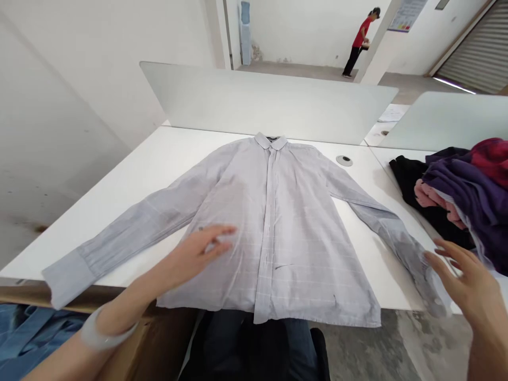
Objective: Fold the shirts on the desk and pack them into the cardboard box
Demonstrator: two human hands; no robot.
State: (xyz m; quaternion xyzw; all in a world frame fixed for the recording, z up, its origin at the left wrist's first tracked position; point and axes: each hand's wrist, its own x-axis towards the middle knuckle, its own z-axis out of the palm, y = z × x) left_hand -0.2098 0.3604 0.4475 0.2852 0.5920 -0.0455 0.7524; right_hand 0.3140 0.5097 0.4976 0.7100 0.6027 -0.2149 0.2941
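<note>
A light grey long-sleeved shirt (301, 227) lies front up on the white table, buttoned, with its collar at the far side and its hem hanging over the near edge. Both sleeves are spread out to the sides. Over the shirt's left half is my left hand (202, 251), fingers stretched out and holding nothing; whether it touches the cloth I cannot tell. Beside the cuff of the right-hand sleeve, my right hand (468, 275) has its fingers apart and grips nothing. That cuff looks blurred and hangs at the table edge.
A heap of clothes (472, 185) in purple, pink, red and black lies at the right. Frosted dividers (270, 103) stand along the back of the white table (130, 180). Denim (35, 333) lies in a cardboard box (146, 344) below left. A person (359, 42) stands far behind.
</note>
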